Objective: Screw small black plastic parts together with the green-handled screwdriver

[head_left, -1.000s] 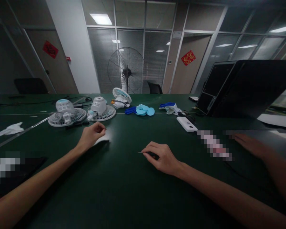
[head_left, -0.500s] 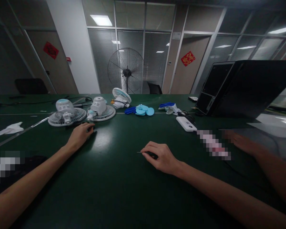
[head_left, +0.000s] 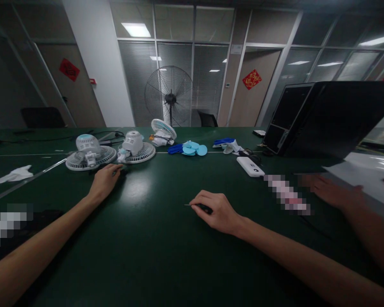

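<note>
My right hand (head_left: 216,209) rests on the green table (head_left: 141,251), closed around a small dark-handled screwdriver (head_left: 205,208) whose thin metal tip points left. Farther forward on the left, my left hand (head_left: 105,181) is closed, with a small dark object at its fingertips that I cannot make out. Just beyond it lie two white fan heads, one at the left (head_left: 89,153) and one beside it (head_left: 136,147), both with their grilles down. A third small fan (head_left: 163,131) stands tilted behind them. Light blue fan blades (head_left: 194,148) lie near the middle on blue gloves (head_left: 175,149).
Blue and white gloves (head_left: 228,145), a white power bank (head_left: 250,166) and a black computer case (head_left: 326,117) are at the right. Another person's hand (head_left: 329,192) is beside papers (head_left: 368,175). A metal strip (head_left: 28,181) and a white glove (head_left: 15,174) lie left.
My left hand has shifted slightly left, and its fingers have changed position. My right hand stays put with the screwdriver. At the far right, the white paper has been lifted or moved near the other person's hand.
</note>
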The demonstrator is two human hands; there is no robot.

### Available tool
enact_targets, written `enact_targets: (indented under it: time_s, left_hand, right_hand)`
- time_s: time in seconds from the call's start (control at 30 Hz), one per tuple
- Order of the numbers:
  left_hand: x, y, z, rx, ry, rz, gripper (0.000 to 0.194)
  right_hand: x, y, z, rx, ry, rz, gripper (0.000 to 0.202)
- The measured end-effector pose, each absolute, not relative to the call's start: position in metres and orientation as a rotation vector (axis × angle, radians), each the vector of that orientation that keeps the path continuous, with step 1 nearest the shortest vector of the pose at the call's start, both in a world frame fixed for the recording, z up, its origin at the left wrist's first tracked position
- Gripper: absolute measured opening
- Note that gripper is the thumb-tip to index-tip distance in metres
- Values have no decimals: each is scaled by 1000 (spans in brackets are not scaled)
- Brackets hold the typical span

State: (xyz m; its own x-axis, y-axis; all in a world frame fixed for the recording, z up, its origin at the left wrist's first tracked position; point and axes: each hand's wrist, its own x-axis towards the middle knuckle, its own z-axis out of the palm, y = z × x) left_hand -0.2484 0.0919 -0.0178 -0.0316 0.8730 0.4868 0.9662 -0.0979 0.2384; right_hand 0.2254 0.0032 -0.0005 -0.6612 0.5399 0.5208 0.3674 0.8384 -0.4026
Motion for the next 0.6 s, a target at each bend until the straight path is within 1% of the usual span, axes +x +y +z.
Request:
enact_targets:
  time_s: [0.2, 0.6]
  left_hand:
    - [-245, 90, -14, -2109, -2031, -717, 51]
    - [-242, 88, -13, -2106, -2030, -760, 46]
  right_hand:
    - [225, 2, 2, -651, -2363, 362, 18]
    - [226, 3, 1, -644, -2378, 379, 18]
